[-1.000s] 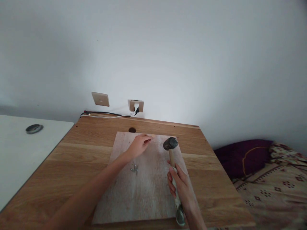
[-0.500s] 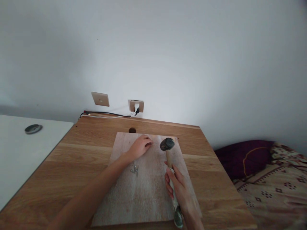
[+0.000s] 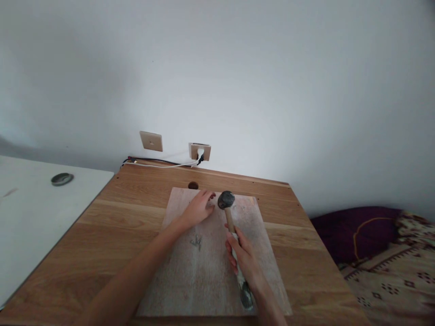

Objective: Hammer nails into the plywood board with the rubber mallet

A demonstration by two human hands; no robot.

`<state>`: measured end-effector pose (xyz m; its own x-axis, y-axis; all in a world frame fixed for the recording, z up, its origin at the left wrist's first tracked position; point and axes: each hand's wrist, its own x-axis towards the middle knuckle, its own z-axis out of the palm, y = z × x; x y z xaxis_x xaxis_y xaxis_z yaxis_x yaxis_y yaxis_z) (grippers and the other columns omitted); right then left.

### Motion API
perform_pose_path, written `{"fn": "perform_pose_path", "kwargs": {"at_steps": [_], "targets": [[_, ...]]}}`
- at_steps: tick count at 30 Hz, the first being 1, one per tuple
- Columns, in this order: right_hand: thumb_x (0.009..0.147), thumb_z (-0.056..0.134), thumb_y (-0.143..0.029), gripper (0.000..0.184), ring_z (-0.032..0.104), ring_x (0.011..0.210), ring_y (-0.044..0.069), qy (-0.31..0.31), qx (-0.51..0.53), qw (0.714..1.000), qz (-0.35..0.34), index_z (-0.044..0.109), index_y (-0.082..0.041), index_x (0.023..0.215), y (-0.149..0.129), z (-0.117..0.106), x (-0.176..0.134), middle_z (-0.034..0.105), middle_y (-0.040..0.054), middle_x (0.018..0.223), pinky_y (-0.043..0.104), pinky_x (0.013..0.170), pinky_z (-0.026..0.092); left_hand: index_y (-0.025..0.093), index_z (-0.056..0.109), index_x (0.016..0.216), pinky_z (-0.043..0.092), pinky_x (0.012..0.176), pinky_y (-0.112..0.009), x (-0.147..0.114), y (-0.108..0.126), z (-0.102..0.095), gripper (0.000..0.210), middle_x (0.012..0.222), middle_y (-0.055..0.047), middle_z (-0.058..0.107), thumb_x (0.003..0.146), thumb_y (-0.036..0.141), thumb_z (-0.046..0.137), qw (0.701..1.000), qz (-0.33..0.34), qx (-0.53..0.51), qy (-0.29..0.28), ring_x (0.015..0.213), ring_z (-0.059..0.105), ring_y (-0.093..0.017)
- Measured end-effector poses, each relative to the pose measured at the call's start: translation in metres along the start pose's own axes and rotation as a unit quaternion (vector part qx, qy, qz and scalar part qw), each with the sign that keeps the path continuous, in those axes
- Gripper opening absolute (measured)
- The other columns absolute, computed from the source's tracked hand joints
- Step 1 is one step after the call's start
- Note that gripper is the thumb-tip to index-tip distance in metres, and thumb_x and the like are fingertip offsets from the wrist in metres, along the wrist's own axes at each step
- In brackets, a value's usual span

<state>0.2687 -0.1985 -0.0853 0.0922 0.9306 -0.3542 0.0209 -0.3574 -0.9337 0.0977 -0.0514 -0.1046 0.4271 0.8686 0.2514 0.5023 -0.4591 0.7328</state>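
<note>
Our two hands are apart over a pale board (image 3: 210, 285), which lies on the wooden desk (image 3: 306, 267). The right hand (image 3: 242, 251) is clamped around the middle of the handle of the hammer (image 3: 230, 220), with the butt end sticking out below the fist, towards us. The dark hammer head (image 3: 226, 199) is over the far part of the board, just to the right of the left hand's fingertips; we cannot tell whether it touches the wood. The left hand (image 3: 200, 209) rests on or just over the board with its fingers curled, and we cannot tell whether anything sits between them. A small cluster of what look like nails (image 3: 196, 242) lies on the board, nearer us than the left hand. To handle the hammer well here, we would judge it best to slide our grip lower on the handle for a steadier swing, begin with light taps, and bring the face down square. With the head so near our fingertips, we should draw them well aside before any harder blow. It also seems wise to steady the board, since nothing we can see fastens it to the desk.
</note>
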Motion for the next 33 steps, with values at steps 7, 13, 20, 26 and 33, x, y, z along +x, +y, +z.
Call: {"fn": "perform_pose_path", "kwargs": {"at_steps": [7, 13, 20, 26, 33], "targets": [[0.080, 0.068, -0.069, 0.067, 0.038, 0.036, 0.007, 0.009, 0.006, 1.000, -0.003, 0.058, -0.018, 0.123, 0.002, 0.002, 0.000, 0.051, -0.0095, 0.062, 0.017, 0.026, 0.030, 0.020, 0.065, 0.090, 0.052, 0.079, -0.037, -0.059, 0.046, -0.051, 0.014, 0.096, -0.007, 0.064, 0.079, 0.027, 0.070, 0.963, -0.019, 0.150, -0.222, 0.089, 0.064, -0.027], [0.079, 0.069, -0.070, 0.070, 0.038, 0.036, 0.006, 0.021, 0.028, 0.999, 0.004, 0.055, -0.019, 0.125, 0.003, -0.003, -0.005, 0.050, -0.0103, 0.062, 0.017, 0.027, 0.031, 0.018, 0.066, 0.088, 0.050, 0.084, -0.036, -0.077, 0.055, -0.047, 0.013, 0.103, -0.009, 0.064, 0.077, 0.014, 0.069, 0.948, -0.041, 0.174, -0.264, 0.096, 0.063, -0.027], [0.078, 0.070, -0.070, 0.071, 0.037, 0.035, 0.007, 0.034, 0.034, 0.999, 0.007, 0.056, -0.019, 0.124, 0.006, -0.009, -0.011, 0.050, -0.0101, 0.061, 0.017, 0.027, 0.030, 0.020, 0.064, 0.094, 0.047, 0.084, -0.032, -0.084, 0.034, -0.048, 0.014, 0.108, -0.005, 0.059, 0.081, 0.017, 0.071, 0.963, -0.066, 0.058, -0.256, 0.096, 0.062, -0.022], [0.076, 0.071, -0.071, 0.072, 0.038, 0.035, 0.007, 0.040, 0.036, 0.998, 0.014, 0.058, -0.020, 0.124, 0.007, -0.011, -0.011, 0.051, -0.0095, 0.061, 0.018, 0.027, 0.030, 0.020, 0.066, 0.087, 0.048, 0.087, -0.033, -0.086, 0.029, -0.048, 0.011, 0.109, -0.004, 0.058, 0.079, 0.013, 0.069, 0.965, -0.063, 0.016, -0.256, 0.096, 0.062, -0.021], [0.077, 0.071, -0.070, 0.069, 0.039, 0.035, 0.008, 0.037, 0.035, 0.999, 0.017, 0.058, -0.020, 0.122, 0.009, -0.013, -0.011, 0.052, -0.0090, 0.062, 0.018, 0.027, 0.031, 0.019, 0.066, 0.081, 0.049, 0.087, -0.033, -0.083, 0.028, -0.051, 0.007, 0.105, -0.004, 0.059, 0.078, 0.013, 0.069, 0.966, -0.069, -0.008, -0.251, 0.095, 0.062, -0.020]]}}
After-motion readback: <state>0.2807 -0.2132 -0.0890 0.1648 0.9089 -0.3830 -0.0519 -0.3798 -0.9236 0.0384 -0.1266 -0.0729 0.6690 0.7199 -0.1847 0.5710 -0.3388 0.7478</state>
